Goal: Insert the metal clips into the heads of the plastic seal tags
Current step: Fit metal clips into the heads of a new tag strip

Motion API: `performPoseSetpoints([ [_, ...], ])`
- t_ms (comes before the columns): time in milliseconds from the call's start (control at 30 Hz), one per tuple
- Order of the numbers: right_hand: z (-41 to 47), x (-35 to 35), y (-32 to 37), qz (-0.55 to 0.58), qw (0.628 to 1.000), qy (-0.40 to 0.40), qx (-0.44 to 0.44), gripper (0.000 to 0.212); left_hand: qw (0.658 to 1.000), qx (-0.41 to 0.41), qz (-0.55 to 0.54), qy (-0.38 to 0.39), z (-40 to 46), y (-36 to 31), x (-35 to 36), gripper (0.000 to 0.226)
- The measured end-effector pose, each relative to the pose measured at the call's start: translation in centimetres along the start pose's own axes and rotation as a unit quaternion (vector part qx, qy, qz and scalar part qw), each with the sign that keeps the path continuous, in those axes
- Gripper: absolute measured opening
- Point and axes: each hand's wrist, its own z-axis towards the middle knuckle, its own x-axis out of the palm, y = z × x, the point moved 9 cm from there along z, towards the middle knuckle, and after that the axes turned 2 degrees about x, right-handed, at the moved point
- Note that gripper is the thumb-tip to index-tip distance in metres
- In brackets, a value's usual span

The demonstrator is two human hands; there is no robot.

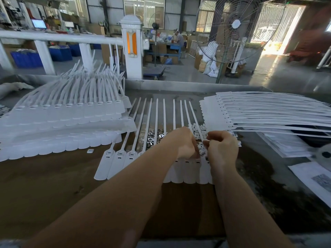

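Both hands meet at centre frame over the row of seal tags point(179, 169): the left hand point(182, 143) has its fingers curled down onto the tag heads, and the right hand point(223, 148) is curled too, thumb and fingertips brought together at what looks like a small clip, though the piece itself is too small and blurred to be sure of. From where one stands, the step in hand seems to be seating a clip into a head near the right end of the row. Doing it well would mean steadying that head flat with the left fingers, turning the clip to match the slot, and pressing it straight down until it sits flush, not tilted. The metal clips point(152, 138) lie in a loose heap just above the hands, between the tag tails, with paler small pieces point(197, 129) beside them to the right; both heaps are too many to count. In the working row, ten tails fan towards the upper middle of the frame; three heads point(120, 154) show plainly at the left, the rest hidden under the hands. One stray white piece point(90, 151) lies alone on the brown table point(53, 185). Two large stacks of tags flank the work, one point(62, 119) at the left and one point(259, 113) at the right, each far beyond counting. A standing fan point(231, 31) is at the upper right.
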Motion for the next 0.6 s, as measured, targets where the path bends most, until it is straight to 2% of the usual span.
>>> performPoseSetpoints([
  [100, 0.03, -0.1, 0.02, -0.002, 1.0, -0.004, -0.003, 0.042, 0.999, -0.025, -0.035, 0.008, 0.04, 0.29, 0.11, 0.016],
  [200, 0.01, -0.08, 0.01, -0.001, 1.0, -0.005, -0.004, 0.042, 0.998, -0.036, -0.051, 0.015, -0.02, 0.53, 0.21, 0.009],
  [267, -0.03, -0.11, 0.03, -0.002, 1.0, -0.005, -0.006, 0.042, 0.996, -0.041, -0.071, 0.018, -0.06, 0.64, 0.26, 0.023],
  [333, -0.04, -0.15, 0.04, -0.002, 1.0, -0.004, -0.008, 0.043, 0.995, -0.045, -0.083, 0.026, -0.02, 0.58, 0.43, 0.026],
  [500, -0.01, -0.12, 0.09, -0.003, 1.0, -0.002, -0.009, 0.041, 0.994, -0.052, -0.094, 0.023, 0.19, 0.45, 0.8, 0.01],
  [600, 0.02, -0.18, 0.04, 0.0, 1.0, -0.003, -0.008, 0.041, 0.993, -0.064, -0.103, 0.012, 0.35, 0.8, 0.88, 0.011],
])
